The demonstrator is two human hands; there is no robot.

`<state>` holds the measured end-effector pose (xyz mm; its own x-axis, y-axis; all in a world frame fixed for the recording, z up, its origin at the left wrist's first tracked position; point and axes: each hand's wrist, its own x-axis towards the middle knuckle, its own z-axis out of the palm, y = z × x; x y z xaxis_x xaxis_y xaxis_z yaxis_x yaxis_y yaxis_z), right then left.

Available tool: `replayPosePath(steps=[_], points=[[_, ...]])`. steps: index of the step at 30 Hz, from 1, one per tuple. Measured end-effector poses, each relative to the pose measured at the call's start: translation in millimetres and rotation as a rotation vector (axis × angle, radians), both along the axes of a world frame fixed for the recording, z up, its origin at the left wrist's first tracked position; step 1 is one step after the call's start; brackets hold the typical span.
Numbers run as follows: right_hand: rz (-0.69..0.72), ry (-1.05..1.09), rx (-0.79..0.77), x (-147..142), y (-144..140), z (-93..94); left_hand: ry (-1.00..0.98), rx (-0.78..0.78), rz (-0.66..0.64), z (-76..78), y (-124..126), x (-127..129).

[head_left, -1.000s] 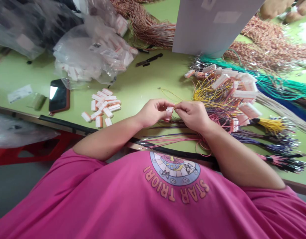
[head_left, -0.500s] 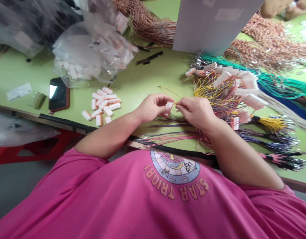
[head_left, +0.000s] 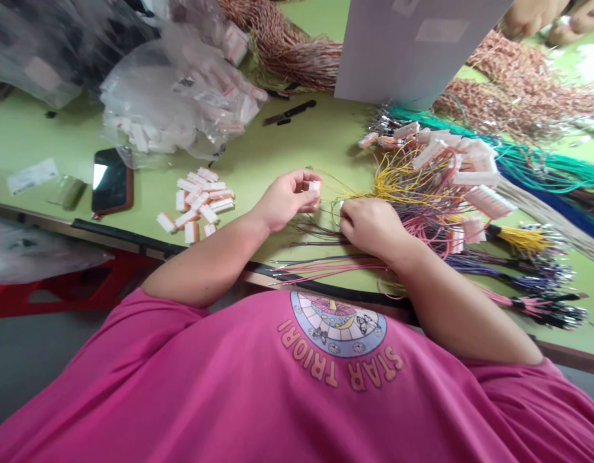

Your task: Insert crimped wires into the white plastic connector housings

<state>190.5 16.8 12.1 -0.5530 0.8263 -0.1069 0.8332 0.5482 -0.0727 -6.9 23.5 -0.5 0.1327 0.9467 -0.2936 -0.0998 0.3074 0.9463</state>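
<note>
The left hand [head_left: 283,200] pinches a small white connector housing [head_left: 315,187] between thumb and fingertips, raised just above the counter [head_left: 287,151]; the right hand [head_left: 369,225] lies knuckles-up on the loose wires [head_left: 325,235] beside it, fingers curled under — whether its grip has closed on a wire I cannot tell. The housing sits at the very tip of the left grip, most of it exposed, so a slight twist could likely flick it out and drop it among the strands. A thin yellow wire [head_left: 347,195] trails from near the housing toward the tangled bundle [head_left: 412,183] — a tug there could snag neighbouring leads or pull a seated terminal back out.
</note>
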Motion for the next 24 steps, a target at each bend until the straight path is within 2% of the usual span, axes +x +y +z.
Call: replayPosePath(steps=[2, 4, 6, 9, 13, 16, 19, 21, 24], points=[[-0.07, 0.036, -0.032, 3.1, 1.5, 5.0, 0.005, -0.012, -0.007, -0.3, 0.8, -0.6], [-0.057, 0.043, -0.041, 6.6, 2.3, 9.6, 0.006, -0.015, -0.008, -1.9, 1.9, -1.1], [-0.025, 0.024, -0.01, 9.8, 2.1, 13.6, 0.001, -0.012, -0.009, -3.6, 2.6, -1.3], [-0.055, -0.039, 0.073, 13.1, -0.7, 17.8, -0.007, -0.009, -0.001, -3.5, 2.2, -1.1], [-0.065, -0.118, 0.11, 17.4, -6.1, 18.3, 0.0, 0.005, -0.01, 0.7, -0.2, -1.1], [-0.073, -0.042, 0.204, 26.0, -8.2, 19.8, 0.011, 0.033, -0.033, 1.6, -1.1, -1.5], [-0.119, 0.121, 0.266, 35.7, -9.0, 26.6, 0.012, 0.052, -0.037, -0.2, -1.2, -1.3], [-0.069, 0.242, 0.192, 37.1, -9.9, 31.1, -0.006, 0.051, -0.044, -1.3, -1.3, -0.7], [0.124, 0.435, -0.082, 28.3, -13.4, 31.2, -0.047, 0.024, -0.068, -1.1, -2.6, 0.0]])
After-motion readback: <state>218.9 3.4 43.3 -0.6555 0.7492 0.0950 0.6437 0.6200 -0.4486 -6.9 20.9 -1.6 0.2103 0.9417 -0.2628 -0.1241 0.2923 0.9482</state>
